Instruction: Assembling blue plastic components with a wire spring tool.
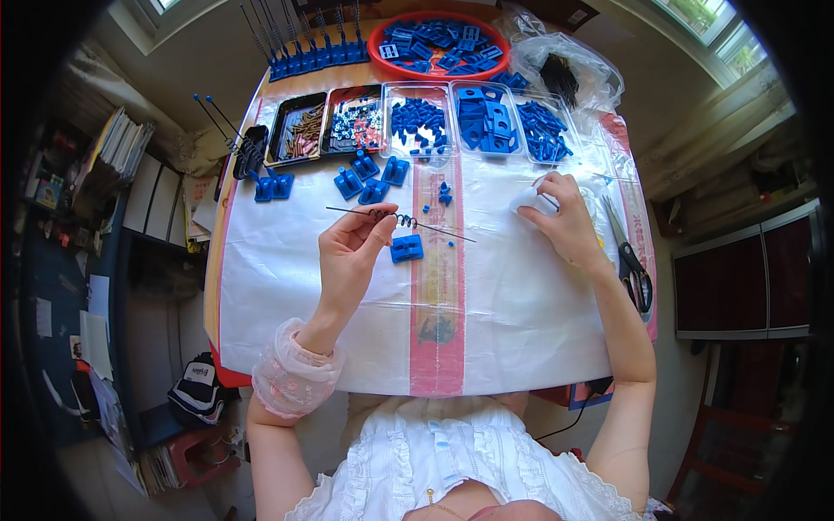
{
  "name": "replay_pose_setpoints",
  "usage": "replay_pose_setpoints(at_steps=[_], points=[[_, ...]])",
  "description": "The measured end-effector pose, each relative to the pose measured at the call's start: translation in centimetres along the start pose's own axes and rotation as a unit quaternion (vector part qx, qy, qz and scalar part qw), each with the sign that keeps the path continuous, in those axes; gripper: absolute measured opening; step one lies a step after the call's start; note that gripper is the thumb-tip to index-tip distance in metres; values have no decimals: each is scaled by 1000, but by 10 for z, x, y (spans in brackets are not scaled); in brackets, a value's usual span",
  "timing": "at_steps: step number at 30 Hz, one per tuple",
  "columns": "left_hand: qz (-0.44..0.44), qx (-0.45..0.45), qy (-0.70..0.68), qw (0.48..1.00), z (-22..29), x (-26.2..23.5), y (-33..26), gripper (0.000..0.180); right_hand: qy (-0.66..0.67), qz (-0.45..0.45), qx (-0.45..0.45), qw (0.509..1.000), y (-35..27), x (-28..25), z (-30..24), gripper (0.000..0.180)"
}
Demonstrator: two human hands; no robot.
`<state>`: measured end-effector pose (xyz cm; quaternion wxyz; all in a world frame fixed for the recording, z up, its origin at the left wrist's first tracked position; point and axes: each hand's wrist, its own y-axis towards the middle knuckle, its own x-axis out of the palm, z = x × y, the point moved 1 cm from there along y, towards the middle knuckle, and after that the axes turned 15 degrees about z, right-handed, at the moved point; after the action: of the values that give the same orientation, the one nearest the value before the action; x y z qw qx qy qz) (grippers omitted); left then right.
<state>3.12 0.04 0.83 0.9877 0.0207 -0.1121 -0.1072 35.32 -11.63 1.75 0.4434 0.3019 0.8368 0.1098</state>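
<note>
My left hand pinches a thin dark wire spring with long straight ends, holding it level above the table. Just right of that hand lies a small blue plastic block. My right hand rests on the table to the right, fingers curled on a small white object. A few blue plastic pieces lie further back between the hands and the trays.
A row of clear trays with blue parts and dark trays with small parts lines the back. A red bowl of blue parts stands behind. Scissors lie at the right edge. Finished blue pieces with wires sit left.
</note>
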Motion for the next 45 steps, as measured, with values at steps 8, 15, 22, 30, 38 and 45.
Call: replay_pose_setpoints(at_steps=[8,15,22,30,38,45], points=[[9,13,12,1000,1,0,-1,20,265,-35,139,953,-5,-60,-21,26],[-7,40,6,999,6,3,-7,20,365,17,186,912,-32,-83,9,25],[-6,60,7,998,1,-4,-4,19,520,14,260,814,-42,-70,19,29],[7,95,20,995,6,-6,-3,15,532,-9,294,794,-45,-60,29,28],[20,100,9,995,7,-7,-1,10,502,-31,335,797,-50,-47,9,19],[33,102,17,994,6,-9,1,8,432,-51,330,838,-53,-41,-8,14]])
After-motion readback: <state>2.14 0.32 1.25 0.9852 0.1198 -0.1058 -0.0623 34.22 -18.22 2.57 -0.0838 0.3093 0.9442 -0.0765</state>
